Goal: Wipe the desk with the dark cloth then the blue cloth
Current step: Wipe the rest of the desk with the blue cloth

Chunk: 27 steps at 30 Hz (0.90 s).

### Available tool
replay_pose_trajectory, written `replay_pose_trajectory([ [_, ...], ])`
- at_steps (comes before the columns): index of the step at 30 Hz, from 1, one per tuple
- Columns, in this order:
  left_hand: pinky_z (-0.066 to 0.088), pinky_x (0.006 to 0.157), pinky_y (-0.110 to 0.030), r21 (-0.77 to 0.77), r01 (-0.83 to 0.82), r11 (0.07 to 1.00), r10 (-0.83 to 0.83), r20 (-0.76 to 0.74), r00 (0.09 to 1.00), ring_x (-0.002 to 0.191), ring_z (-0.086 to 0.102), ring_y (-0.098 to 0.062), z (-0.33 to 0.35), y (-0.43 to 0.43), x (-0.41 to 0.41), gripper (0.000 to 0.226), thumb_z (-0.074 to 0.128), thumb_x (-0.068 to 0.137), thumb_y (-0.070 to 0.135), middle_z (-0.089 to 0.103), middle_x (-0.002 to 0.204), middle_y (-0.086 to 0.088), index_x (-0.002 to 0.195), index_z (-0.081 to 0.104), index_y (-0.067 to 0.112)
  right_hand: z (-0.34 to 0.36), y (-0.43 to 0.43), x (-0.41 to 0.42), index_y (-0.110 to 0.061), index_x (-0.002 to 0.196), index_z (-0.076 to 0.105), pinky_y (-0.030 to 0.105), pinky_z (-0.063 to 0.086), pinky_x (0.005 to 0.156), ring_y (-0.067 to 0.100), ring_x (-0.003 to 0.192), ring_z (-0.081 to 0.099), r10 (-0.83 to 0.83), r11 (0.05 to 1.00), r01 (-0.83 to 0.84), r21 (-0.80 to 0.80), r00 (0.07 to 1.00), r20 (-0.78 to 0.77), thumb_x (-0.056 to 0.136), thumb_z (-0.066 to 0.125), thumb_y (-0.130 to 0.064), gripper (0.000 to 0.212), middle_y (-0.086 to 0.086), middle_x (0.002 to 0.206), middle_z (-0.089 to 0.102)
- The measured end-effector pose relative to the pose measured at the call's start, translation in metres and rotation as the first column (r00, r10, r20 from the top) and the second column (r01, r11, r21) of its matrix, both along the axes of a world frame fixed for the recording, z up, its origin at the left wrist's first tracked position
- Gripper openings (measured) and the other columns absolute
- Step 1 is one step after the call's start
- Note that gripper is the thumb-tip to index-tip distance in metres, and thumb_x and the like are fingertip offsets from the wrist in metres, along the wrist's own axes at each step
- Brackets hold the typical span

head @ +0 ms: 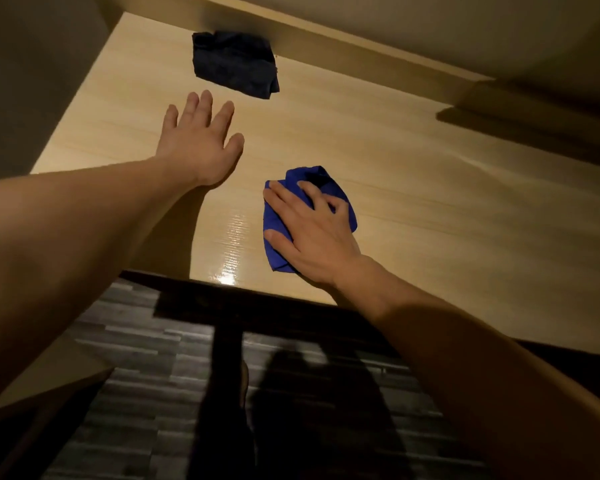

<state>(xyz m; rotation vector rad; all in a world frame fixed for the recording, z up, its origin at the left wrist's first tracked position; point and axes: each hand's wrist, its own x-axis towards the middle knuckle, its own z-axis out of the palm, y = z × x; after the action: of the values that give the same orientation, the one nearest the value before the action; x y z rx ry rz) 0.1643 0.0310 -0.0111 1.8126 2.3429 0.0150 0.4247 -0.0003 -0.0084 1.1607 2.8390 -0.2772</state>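
Observation:
The light wooden desk (pixel 395 161) fills the upper half of the head view. A crumpled dark cloth (pixel 234 64) lies at its far edge by the wall. My left hand (pixel 200 140) hovers just short of that cloth, fingers straight and spread, holding nothing. A bright blue cloth (pixel 278 244) lies bunched near the desk's front edge. My right hand (pixel 312 226) lies on top of it with fingers spread, the index finger bent into the fabric.
A wooden ledge (pixel 326 39) runs along the back of the desk, with a thicker block (pixel 520 109) at the right. A dark wall (pixel 32 81) bounds the left side. Below the front edge is grey plank flooring (pixel 136 358).

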Motion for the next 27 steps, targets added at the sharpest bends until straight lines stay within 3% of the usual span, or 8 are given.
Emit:
replay_pose_trajectory([
  [4, 0.001, 0.131, -0.060, -0.027, -0.002, 1.000, 0.003, 0.039, 0.999, 0.165, -0.006, -0.037, 0.006, 0.001, 0.000, 0.072, 0.016, 0.110, 0.061, -0.001, 0.179, -0.015, 0.172, 0.006, 0.025, 0.000, -0.038, 0.013, -0.035, 0.163, 0.021, 0.050, 0.031, 0.103, 0.027, 0.151, 0.024, 0.017, 1.000, -0.017, -0.021, 1.000, 0.007, 0.105, 0.030, -0.061, 0.064, -0.015, 0.171, 0.021],
  [9, 0.004, 0.130, -0.060, 0.124, 0.047, 0.991, -0.064, 0.135, 0.989, 0.165, 0.004, -0.035, 0.014, -0.004, 0.042, 0.069, 0.027, 0.110, 0.050, 0.010, 0.179, -0.014, 0.171, 0.016, 0.018, -0.005, -0.073, 0.024, -0.027, 0.155, 0.045, 0.049, 0.043, 0.085, 0.031, 0.127, 0.045, 0.030, 1.000, -0.029, 0.007, 0.992, -0.123, 0.107, 0.038, -0.045, 0.052, -0.010, 0.163, 0.042],
  [12, 0.006, 0.130, -0.061, 0.129, 0.079, 0.989, -0.104, 0.199, 0.974, 0.165, 0.004, -0.034, 0.019, 0.002, 0.067, 0.068, 0.027, 0.110, 0.048, 0.011, 0.179, -0.012, 0.170, 0.018, 0.019, -0.006, -0.088, 0.029, -0.018, 0.144, 0.061, 0.047, 0.046, 0.080, 0.030, 0.111, 0.052, 0.049, 0.999, -0.043, 0.032, 0.977, -0.207, 0.105, 0.049, -0.038, 0.045, -0.003, 0.152, 0.056],
  [14, 0.005, 0.130, -0.061, 0.098, 0.106, 0.990, -0.125, 0.209, 0.970, 0.165, 0.001, -0.034, 0.013, 0.001, 0.076, 0.067, 0.023, 0.110, 0.050, 0.008, 0.180, -0.012, 0.171, 0.016, 0.022, 0.002, -0.097, 0.032, -0.011, 0.133, 0.068, 0.047, 0.049, 0.078, 0.030, 0.102, 0.057, 0.043, 0.999, -0.050, -0.022, 0.966, -0.255, 0.104, 0.053, -0.034, 0.040, 0.003, 0.140, 0.067],
  [16, 0.002, 0.131, -0.060, 0.069, 0.109, 0.992, -0.119, 0.154, 0.981, 0.165, -0.003, -0.034, 0.001, -0.004, 0.079, 0.069, 0.016, 0.110, 0.054, 0.003, 0.180, -0.013, 0.172, 0.010, 0.024, 0.016, -0.092, 0.036, -0.007, 0.124, 0.070, 0.050, 0.052, 0.079, 0.033, 0.097, 0.061, -0.004, 0.989, -0.040, -0.140, 0.954, -0.300, 0.106, 0.046, -0.031, 0.039, 0.008, 0.125, 0.072],
  [18, -0.001, 0.131, -0.059, 0.051, 0.093, 0.994, -0.098, 0.105, 0.990, 0.165, -0.006, -0.033, -0.006, -0.006, 0.082, 0.073, 0.011, 0.108, 0.058, -0.001, 0.180, -0.013, 0.172, 0.006, 0.023, 0.033, -0.074, 0.041, -0.007, 0.123, 0.068, 0.051, 0.048, 0.089, 0.032, 0.101, 0.062, -0.080, 0.975, 0.005, -0.220, 0.939, -0.334, 0.108, 0.037, -0.031, 0.042, 0.009, 0.123, 0.072],
  [21, -0.001, 0.131, -0.059, 0.046, 0.077, 0.996, -0.081, 0.101, 0.992, 0.165, -0.007, -0.032, -0.007, -0.003, 0.084, 0.075, 0.010, 0.107, 0.060, -0.002, 0.180, -0.011, 0.172, 0.005, 0.023, 0.050, -0.019, 0.048, -0.009, 0.133, 0.063, 0.042, 0.041, 0.099, 0.024, 0.110, 0.055, -0.265, 0.954, 0.185, -0.236, 0.890, -0.372, 0.107, 0.043, -0.029, 0.039, 0.009, 0.131, 0.068],
  [27, 0.001, 0.131, -0.060, 0.055, 0.076, 0.996, -0.080, 0.075, 0.994, 0.166, -0.006, -0.031, -0.007, 0.000, 0.087, 0.075, 0.008, 0.107, 0.061, 0.000, 0.180, -0.011, 0.172, 0.006, 0.024, 0.047, 0.137, 0.036, -0.017, 0.133, 0.062, 0.042, 0.035, 0.095, 0.031, 0.115, 0.053, -0.277, 0.959, 0.281, -0.030, 0.916, -0.292, 0.109, 0.041, -0.036, 0.036, 0.004, 0.130, 0.066],
])
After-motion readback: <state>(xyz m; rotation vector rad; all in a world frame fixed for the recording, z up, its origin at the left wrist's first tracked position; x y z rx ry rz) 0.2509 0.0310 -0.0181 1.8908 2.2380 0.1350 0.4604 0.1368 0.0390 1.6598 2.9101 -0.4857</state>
